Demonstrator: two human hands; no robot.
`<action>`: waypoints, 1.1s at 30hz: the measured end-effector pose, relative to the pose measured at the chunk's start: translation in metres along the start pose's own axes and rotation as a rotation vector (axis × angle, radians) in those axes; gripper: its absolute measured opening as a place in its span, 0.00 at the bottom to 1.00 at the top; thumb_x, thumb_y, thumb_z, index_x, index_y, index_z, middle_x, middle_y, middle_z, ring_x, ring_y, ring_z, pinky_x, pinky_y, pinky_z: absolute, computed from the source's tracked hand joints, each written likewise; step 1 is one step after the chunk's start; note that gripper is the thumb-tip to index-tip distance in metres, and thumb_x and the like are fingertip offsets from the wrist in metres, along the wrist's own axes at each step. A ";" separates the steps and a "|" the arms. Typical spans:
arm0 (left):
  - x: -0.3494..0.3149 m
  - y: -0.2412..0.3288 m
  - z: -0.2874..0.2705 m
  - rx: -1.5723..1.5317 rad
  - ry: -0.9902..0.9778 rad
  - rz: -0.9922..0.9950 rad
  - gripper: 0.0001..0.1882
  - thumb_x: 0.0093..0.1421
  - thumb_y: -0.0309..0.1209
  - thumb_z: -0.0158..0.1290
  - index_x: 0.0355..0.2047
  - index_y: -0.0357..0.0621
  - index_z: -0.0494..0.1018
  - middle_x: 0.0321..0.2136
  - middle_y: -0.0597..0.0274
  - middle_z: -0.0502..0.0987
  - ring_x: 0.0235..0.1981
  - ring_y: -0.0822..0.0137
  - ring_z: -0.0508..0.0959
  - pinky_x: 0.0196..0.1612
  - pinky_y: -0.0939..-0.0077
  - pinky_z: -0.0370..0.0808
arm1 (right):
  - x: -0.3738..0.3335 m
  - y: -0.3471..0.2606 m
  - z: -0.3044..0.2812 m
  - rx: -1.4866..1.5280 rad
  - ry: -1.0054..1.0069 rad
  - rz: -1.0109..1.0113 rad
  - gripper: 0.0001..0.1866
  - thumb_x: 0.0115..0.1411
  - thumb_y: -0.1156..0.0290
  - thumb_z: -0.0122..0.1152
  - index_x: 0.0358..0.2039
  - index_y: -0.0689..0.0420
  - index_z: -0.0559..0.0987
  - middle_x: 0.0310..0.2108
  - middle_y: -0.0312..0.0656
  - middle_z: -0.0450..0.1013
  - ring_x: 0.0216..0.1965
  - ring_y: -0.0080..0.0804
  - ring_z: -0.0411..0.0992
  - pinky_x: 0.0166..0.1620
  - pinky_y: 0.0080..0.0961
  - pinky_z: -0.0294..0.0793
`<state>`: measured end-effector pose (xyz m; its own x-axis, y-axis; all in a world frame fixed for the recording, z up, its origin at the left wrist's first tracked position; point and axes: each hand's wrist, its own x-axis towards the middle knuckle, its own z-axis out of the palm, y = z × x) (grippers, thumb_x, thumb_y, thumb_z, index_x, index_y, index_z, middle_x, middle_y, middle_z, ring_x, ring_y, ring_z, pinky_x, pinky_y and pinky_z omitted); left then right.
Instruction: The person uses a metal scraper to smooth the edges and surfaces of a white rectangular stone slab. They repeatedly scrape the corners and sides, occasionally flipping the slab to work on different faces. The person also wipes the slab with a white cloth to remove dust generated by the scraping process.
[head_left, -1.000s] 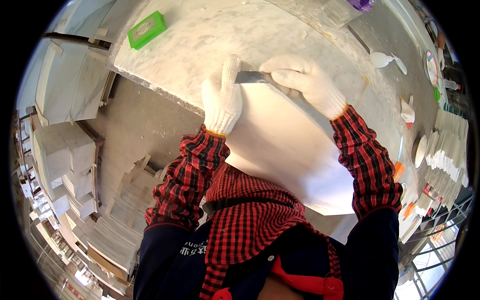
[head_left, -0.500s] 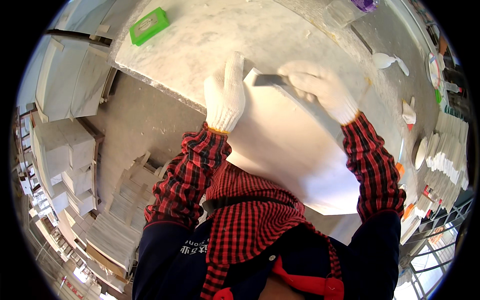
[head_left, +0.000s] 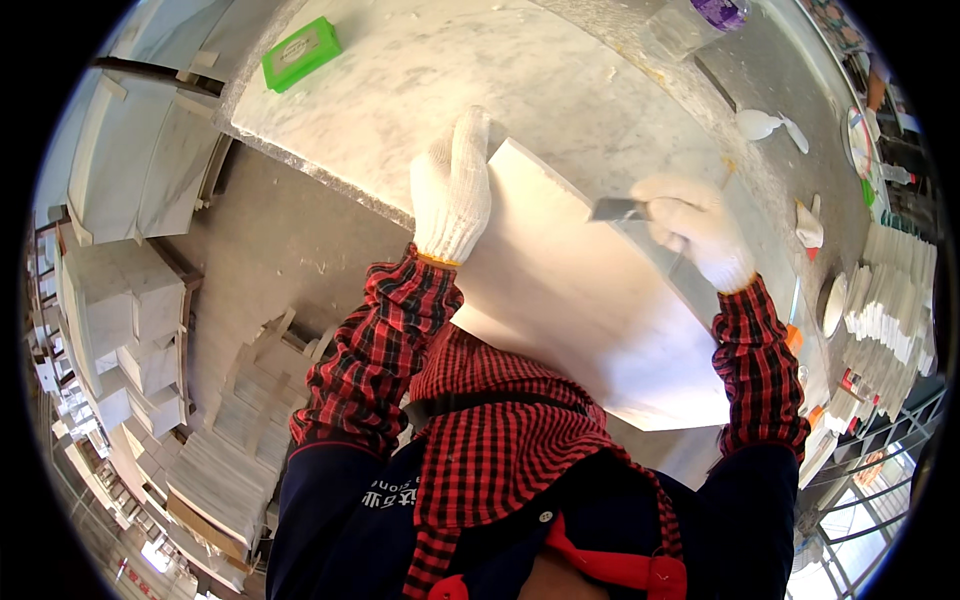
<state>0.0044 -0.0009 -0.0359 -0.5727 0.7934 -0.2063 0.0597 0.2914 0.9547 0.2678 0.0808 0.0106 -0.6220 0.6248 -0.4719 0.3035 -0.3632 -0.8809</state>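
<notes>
A pale stone tile lies tilted in front of me, its near end by my apron and its far corner over the worktable. My left hand, in a white knit glove, steadies the tile's left edge, fingers stretched along it and pressed together. In my gloved right hand is a flat grey scraper, its blade at the tile's far right edge. The glove hides the scraper's grip, and the right hand is slightly blurred.
The marble-topped worktable bears a green box at far left. A clear plastic bottle, a white spoon-like piece and a glove lie to the right. Stacked tiles stand far right, more stone stacks at left.
My right hand has moved right and toward me with the scraper, along the tile's far right edge. My left hand and the tile stay nearly in place.
</notes>
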 end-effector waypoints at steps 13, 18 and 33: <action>0.000 0.001 0.000 0.048 0.004 -0.009 0.28 0.68 0.48 0.45 0.32 0.30 0.75 0.20 0.50 0.71 0.26 0.68 0.68 0.36 0.67 0.69 | -0.070 -0.025 0.048 -0.045 0.547 0.014 0.22 0.66 0.67 0.54 0.56 0.66 0.75 0.30 0.37 0.76 0.24 0.18 0.68 0.28 0.16 0.66; 0.002 -0.004 0.001 0.055 0.013 0.048 0.29 0.69 0.49 0.44 0.31 0.29 0.74 0.20 0.45 0.71 0.25 0.63 0.67 0.35 0.65 0.69 | -0.080 -0.009 0.116 0.059 0.720 -0.091 0.22 0.66 0.70 0.54 0.58 0.65 0.73 0.34 0.41 0.78 0.27 0.19 0.72 0.31 0.17 0.71; 0.005 -0.007 0.006 0.145 0.026 0.198 0.31 0.69 0.53 0.38 0.42 0.39 0.80 0.32 0.37 0.79 0.38 0.42 0.79 0.43 0.58 0.72 | -0.030 0.055 0.169 -0.507 0.983 -0.156 0.30 0.65 0.72 0.49 0.69 0.53 0.62 0.46 0.46 0.77 0.35 0.33 0.77 0.38 0.26 0.75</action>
<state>0.0057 0.0044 -0.0454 -0.5590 0.8291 -0.0109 0.2884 0.2067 0.9349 0.1813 -0.0751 -0.0172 0.0944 0.9954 0.0190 0.6712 -0.0495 -0.7396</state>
